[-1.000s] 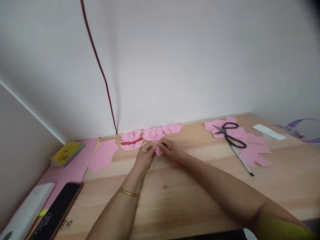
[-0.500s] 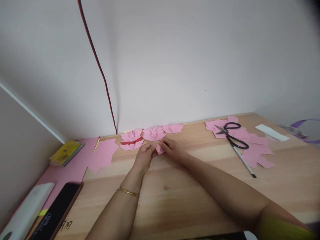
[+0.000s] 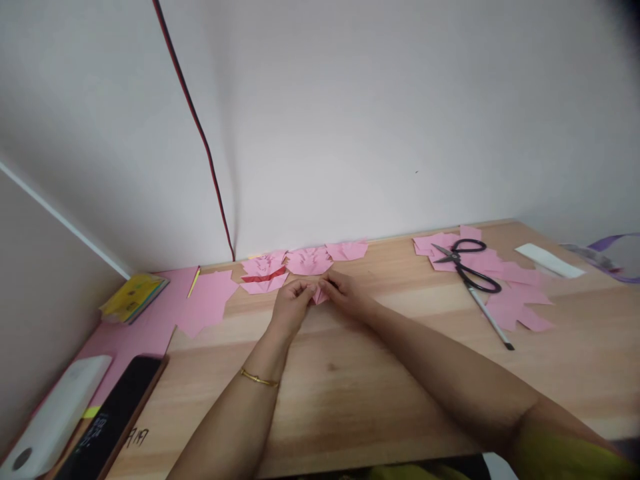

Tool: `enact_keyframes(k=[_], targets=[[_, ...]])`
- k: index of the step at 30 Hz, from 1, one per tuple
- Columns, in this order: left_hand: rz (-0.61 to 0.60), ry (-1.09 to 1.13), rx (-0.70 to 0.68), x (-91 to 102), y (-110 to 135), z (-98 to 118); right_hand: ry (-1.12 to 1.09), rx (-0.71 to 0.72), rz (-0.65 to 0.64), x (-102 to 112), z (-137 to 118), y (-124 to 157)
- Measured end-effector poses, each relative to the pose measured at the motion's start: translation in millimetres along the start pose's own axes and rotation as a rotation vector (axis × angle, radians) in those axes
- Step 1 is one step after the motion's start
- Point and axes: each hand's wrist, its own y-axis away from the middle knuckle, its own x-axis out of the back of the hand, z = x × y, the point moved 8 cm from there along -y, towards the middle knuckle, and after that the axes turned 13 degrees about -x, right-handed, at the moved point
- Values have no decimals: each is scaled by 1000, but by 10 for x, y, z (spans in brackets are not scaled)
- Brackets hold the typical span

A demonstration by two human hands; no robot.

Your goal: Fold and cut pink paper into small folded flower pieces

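Note:
A small folded piece of pink paper [image 3: 320, 295] is pinched between my two hands, just above the middle of the wooden table. My left hand [image 3: 291, 303] grips its left side with thumb and fingers, and my right hand [image 3: 346, 295] grips its right side. The fingers hide much of the paper, but a creased pointed part shows below them. Right behind my hands lie several folded pink paper pieces [image 3: 309, 261] in a group along the wall. One folded piece [image 3: 265, 285] at the front left of the group shows a red band.
Black-handled scissors [image 3: 469, 265] lie on scattered pink paper cutouts [image 3: 515, 293] at the right, with a pencil [image 3: 490, 317] and a white strip [image 3: 549, 260] nearby. Leftward are a pink sheet [image 3: 145, 337], a yellow pad [image 3: 131, 298], a phone [image 3: 113, 417] and a white device [image 3: 60, 410].
Both hands keep hold of the folded paper, and the fingers have shifted slightly over it. The whole view has moved a little.

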Motion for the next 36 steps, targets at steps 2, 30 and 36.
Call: enact_keyframes(k=[2,30,36], targets=[[30,72,24,15,-4,-58,-28,-5,-11,12,-13,6],[14,137,89,41,0,-158,-264,0,-139,-67,45,12],[-17,95,23,15,-8,-53,-291,-28,-145,-51,23,1]])
